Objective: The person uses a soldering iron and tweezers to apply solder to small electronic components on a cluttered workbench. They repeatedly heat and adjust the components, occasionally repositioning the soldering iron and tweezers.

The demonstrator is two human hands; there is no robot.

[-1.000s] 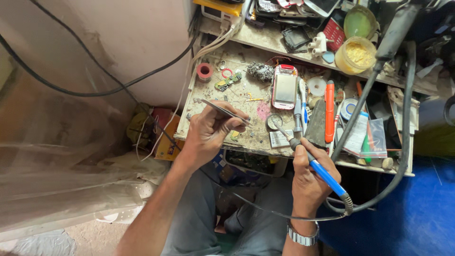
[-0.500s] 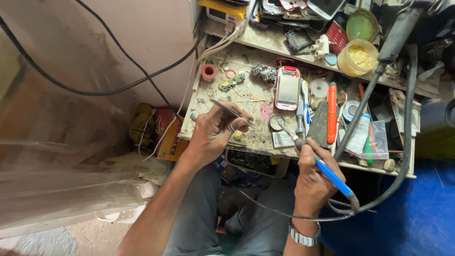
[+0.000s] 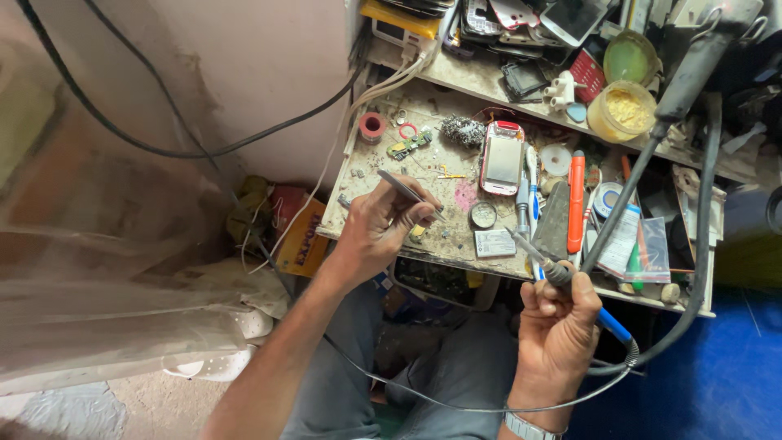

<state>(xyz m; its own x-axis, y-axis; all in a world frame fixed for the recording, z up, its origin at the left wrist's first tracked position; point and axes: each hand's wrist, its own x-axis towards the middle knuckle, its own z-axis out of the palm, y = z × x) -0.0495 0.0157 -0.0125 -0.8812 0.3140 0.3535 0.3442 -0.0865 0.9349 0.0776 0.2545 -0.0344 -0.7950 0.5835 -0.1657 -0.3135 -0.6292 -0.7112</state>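
Observation:
My left hand (image 3: 379, 232) grips thin metal tweezers (image 3: 406, 191) over the front left of a small cluttered workbench (image 3: 383, 163); the tips point down toward the bench surface. My right hand (image 3: 558, 326) is closed around a blue-handled soldering iron (image 3: 562, 277) at the bench's front edge, its tip aimed up-left toward a small grey battery (image 3: 495, 243). A red and white mobile phone (image 3: 503, 156) lies face up in the middle of the bench, beyond both hands. A round metal tin (image 3: 483, 214) sits between the tweezers and the iron tip.
An orange-handled tool (image 3: 576, 200), a ball of steel wool (image 3: 463, 130), a red tape roll (image 3: 373, 126) and small parts crowd the bench. A yellow tub (image 3: 621, 110) and phone shells fill the shelf behind. A thick black hose (image 3: 643, 163) crosses on the right. Cables hang on the left wall.
The right hand has lowered the soldering iron slightly toward the bench's front edge. The left hand keeps the tweezers in nearly the same spot.

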